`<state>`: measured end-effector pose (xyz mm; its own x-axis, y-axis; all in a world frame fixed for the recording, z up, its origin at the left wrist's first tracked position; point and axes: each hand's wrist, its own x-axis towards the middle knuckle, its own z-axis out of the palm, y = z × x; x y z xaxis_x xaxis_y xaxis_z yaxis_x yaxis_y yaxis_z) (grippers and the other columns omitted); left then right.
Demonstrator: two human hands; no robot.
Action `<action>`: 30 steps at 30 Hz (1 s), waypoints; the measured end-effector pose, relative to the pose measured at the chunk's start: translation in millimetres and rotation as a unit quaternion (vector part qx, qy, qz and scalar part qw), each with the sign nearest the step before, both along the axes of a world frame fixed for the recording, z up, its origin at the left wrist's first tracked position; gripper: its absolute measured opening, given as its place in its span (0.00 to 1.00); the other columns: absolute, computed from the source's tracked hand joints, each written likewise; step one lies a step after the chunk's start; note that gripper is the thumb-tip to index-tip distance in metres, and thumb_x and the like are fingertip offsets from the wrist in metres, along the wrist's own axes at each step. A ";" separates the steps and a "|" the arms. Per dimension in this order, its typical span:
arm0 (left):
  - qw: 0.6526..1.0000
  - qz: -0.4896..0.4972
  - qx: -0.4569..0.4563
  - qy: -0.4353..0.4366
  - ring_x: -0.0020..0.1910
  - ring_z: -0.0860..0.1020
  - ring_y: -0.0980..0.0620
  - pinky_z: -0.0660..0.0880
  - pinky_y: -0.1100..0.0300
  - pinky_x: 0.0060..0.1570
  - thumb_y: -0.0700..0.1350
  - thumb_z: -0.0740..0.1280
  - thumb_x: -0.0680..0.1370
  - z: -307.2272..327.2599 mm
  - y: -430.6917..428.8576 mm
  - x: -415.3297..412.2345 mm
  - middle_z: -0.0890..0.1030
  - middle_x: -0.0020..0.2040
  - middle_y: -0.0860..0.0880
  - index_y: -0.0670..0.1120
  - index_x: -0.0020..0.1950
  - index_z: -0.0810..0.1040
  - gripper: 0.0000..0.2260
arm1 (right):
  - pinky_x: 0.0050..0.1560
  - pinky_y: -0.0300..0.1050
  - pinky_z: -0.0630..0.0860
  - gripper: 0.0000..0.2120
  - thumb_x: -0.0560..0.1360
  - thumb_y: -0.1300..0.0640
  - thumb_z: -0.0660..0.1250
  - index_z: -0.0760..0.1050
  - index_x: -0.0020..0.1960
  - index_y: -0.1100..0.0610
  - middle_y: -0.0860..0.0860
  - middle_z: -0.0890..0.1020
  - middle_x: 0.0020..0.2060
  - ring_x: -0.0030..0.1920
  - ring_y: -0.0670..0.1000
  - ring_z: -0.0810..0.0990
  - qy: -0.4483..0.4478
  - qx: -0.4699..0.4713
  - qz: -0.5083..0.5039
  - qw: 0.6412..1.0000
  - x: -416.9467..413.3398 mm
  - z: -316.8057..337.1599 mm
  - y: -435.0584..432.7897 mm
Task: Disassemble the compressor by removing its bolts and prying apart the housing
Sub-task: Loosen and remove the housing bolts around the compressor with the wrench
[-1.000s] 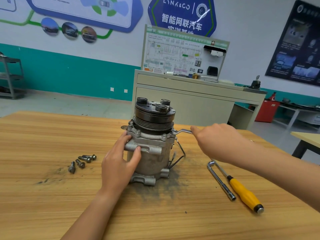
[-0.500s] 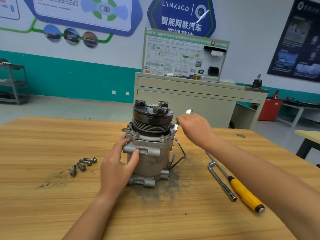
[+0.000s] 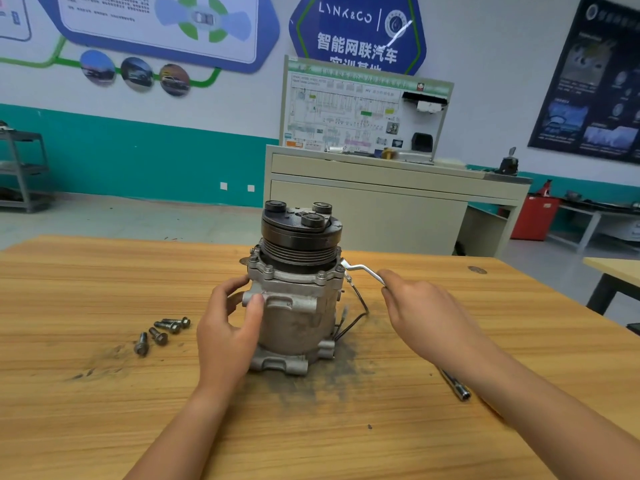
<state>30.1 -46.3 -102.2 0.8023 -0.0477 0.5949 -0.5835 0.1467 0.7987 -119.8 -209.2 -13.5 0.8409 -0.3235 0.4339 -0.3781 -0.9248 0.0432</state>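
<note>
1. Grey cast-metal compressor (image 3: pixel 298 306) stands upright on the light wooden table (image 3: pixel 104 427), between the two hands, with its black grooved pulley (image 3: pixel 301 237) on top.
2. Left hand (image 3: pixel 227 330) grips the housing's left side. The thumb presses on a front lug and the fingers curl round toward the flange's left edge.
3. Right hand (image 3: pixel 419 313) is out to the compressor's right, not touching it. Its fingers are curled round the handle of a thin silver bent-shank wrench (image 3: pixel 363 270).
4. The wrench runs from the right hand's fingertips up and left to the flange's right corner. Its head sits at a bolt there, but I cannot tell how well it is seated.
5. The hands are well apart, one on each side of the housing.
6. Two grey flange bolts (image 3: pixel 322 275) are seated in the flange's front rim, just above the left hand's thumb.
7. Four loose bolts (image 3: pixel 162 332), grey with hex-flange heads, lie in a cluster on the table to the left of the left hand, clear of it.
8. Thin black wires (image 3: pixel 358 306) loop out of the compressor's right side, below the wrench and just left of the right hand.
9. A chrome socket bar (image 3: pixel 457 388) lies on the table beside the right forearm, which hides most of it.
10. A dark grime smear (image 3: pixel 311 389) spreads on the table around the compressor's base, between the two wrists.
</note>
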 end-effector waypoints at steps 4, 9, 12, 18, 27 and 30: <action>0.999 -0.024 -0.012 0.029 0.49 0.78 0.60 0.72 0.72 0.48 0.39 0.68 0.74 2.0 0.8 2.6 0.80 0.47 0.57 0.54 0.46 0.76 0.09 | 0.28 0.44 0.69 0.16 0.77 0.64 0.54 0.66 0.64 0.53 0.47 0.67 0.29 0.32 0.51 0.73 0.057 -0.065 -0.032 0.996 7.3 7.2 -4.8; 0.992 -0.100 -0.016 0.069 0.53 0.77 0.58 0.71 0.63 0.57 0.39 0.70 0.73 4.2 8.3 9.1 0.80 0.50 0.54 0.52 0.48 0.77 0.09 | 0.26 0.42 0.61 0.21 0.74 0.69 0.55 0.68 0.64 0.56 0.50 0.76 0.36 0.37 0.53 0.76 0.181 -0.115 0.008 0.977 10.6 -9.9 7.7; 0.990 -0.122 0.008 0.073 0.53 0.77 0.64 0.70 0.63 0.57 0.39 0.71 0.73 4.7 11.6 10.8 0.80 0.51 0.56 0.53 0.49 0.78 0.11 | 0.32 0.45 0.63 0.19 0.75 0.66 0.53 0.68 0.64 0.54 0.52 0.78 0.42 0.42 0.56 0.77 0.152 -0.069 -0.034 0.985 3.7 -9.2 -2.3; 0.976 -0.188 0.042 0.106 0.53 0.77 0.68 0.73 0.70 0.47 0.40 0.73 0.70 6.5 24.6 25.5 0.81 0.51 0.61 0.53 0.51 0.79 0.13 | 0.34 0.47 0.74 0.14 0.79 0.58 0.53 0.67 0.63 0.52 0.50 0.75 0.35 0.38 0.54 0.77 0.069 -0.026 -0.054 0.996 -7.8 8.1 -9.2; 0.984 -0.144 0.068 0.082 0.49 0.76 0.71 0.72 0.76 0.40 0.41 0.71 0.72 6.7 19.6 19.3 0.79 0.51 0.60 0.57 0.51 0.76 0.13 | 0.38 0.47 0.76 0.14 0.79 0.58 0.54 0.69 0.63 0.52 0.51 0.78 0.39 0.39 0.53 0.77 0.063 -0.029 -0.036 0.997 -1.0 19.5 -0.5; 0.988 -0.119 0.076 0.061 0.49 0.77 0.68 0.72 0.69 0.45 0.41 0.72 0.71 5.3 19.2 19.7 0.80 0.49 0.58 0.55 0.50 0.76 0.13 | 0.37 0.48 0.76 0.14 0.78 0.59 0.55 0.69 0.63 0.52 0.51 0.78 0.40 0.40 0.53 0.77 0.055 -0.033 -0.029 0.998 2.5 20.9 -1.4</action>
